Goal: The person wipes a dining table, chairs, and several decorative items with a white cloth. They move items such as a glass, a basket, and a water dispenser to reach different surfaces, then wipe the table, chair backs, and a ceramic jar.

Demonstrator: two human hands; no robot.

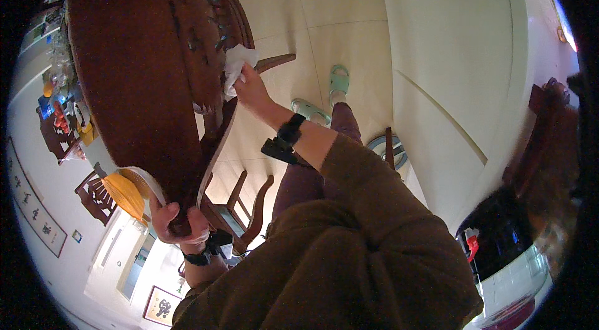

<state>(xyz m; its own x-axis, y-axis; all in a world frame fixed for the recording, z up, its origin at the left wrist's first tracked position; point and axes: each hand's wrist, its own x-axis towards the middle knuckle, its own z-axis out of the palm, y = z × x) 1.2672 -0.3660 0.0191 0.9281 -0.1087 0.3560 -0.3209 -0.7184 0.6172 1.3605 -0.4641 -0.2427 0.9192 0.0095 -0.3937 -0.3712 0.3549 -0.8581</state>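
Note:
My left hand (180, 222) grips the narrow end of a large, dark reddish-brown wooden piece of furniture (135, 63), fingers and thumb wrapped around its edge. Its carved, openwork part (201, 40) faces my body, with curved wooden legs (276, 61) beyond; whether it is all one chair, I cannot tell. In my right hand (252, 91) is a crumpled white cloth or tissue (238, 63), pressed against the edge of the carved part. Black straps with small devices sit on both wrists.
Another wooden chair (255, 217) stands at the lower middle. A yellow basket (124, 194) is beside my left hand. Fruit and bags lie at the far left. Pale cabinet fronts (449, 49) rise at the right. My feet in green slippers (339, 78) stand on the tiled floor.

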